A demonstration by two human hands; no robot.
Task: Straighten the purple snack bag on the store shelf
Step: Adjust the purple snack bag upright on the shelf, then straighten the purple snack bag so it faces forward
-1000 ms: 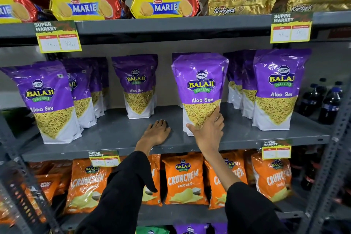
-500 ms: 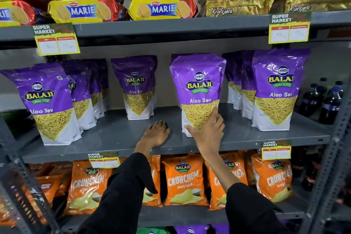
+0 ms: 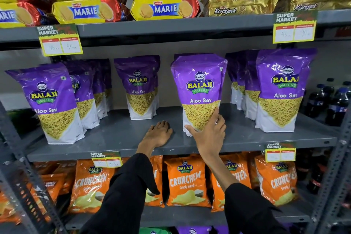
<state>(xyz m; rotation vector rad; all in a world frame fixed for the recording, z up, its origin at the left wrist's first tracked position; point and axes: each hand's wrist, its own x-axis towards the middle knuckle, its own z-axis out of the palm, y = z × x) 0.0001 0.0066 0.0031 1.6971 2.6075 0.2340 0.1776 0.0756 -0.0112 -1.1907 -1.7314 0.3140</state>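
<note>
Purple snack bag (image 3: 198,89) upright near shelf (image 3: 121,135) edge | right hand (image 3: 208,135) on base

— What's the purple snack bag (image 3: 198,89) doing?
— Standing on its white base on the grey shelf (image 3: 117,135), close to the front edge, about midway along; glossy purple top, "Balaji Wafers Aloo Sev" facing out, yellow sev below.
— Upright?
— Nearly; the top leans slightly left, the lower front partly covered.
</note>
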